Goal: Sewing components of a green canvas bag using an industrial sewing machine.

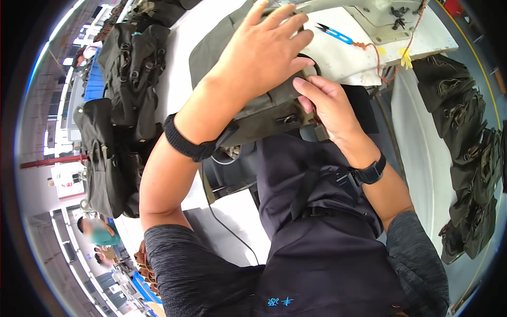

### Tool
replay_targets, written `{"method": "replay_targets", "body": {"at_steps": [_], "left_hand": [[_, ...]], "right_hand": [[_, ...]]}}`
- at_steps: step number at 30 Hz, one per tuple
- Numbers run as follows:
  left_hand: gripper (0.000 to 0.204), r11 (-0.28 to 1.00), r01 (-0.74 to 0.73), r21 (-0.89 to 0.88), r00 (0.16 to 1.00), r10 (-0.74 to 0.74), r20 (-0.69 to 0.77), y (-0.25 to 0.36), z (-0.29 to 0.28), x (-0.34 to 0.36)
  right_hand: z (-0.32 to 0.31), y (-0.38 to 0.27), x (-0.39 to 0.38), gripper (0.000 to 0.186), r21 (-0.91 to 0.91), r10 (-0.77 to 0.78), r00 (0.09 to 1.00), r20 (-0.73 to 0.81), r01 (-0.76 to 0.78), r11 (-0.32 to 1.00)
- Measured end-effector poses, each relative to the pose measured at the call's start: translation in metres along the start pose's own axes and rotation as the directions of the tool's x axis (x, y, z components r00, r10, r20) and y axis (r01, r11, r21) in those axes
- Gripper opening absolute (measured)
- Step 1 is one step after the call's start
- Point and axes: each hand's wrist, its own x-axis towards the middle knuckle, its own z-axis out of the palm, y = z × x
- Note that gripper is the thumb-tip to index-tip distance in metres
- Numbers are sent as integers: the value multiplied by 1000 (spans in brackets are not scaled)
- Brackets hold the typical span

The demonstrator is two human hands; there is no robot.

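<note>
White tabletop (343, 58) carrying an olive fabric pouch (264, 105) at its near edge. Left hand (264, 50) lying flat on the pouch, fingers spreading apart. Right hand (325, 103) pinching the pouch's near edge, fingers clamping together. Blue thread snips (334, 33) resting farther back.

Blue-handled thread snips (335, 34) on white surface (346, 55), near top edge. Orange cord (376, 52) trailing across same surface toward yellow tag (405, 58) at its rim. Pile of dark olive fabric pouches with straps and buckles (127, 79) heaped at left, more hanging lower (103, 158). Row of similar olive pouches (470, 153) laid along right side on pale sheet. Thin dark cable (227, 224) running over white panel below. Red pipe (50, 161) far left.
</note>
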Motion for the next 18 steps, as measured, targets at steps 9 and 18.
{"method": "replay_targets", "body": {"at_steps": [9, 18], "left_hand": [[36, 875, 408, 259, 883, -306, -356, -8, -46, -90], [42, 836, 524, -163, 841, -539, -59, 26, -2, -45]], "right_hand": [[4, 4, 2, 32, -54, -115, 992, 55, 118, 991], [30, -21, -10, 24, 346, 17, 999, 34, -27, 938]]}}
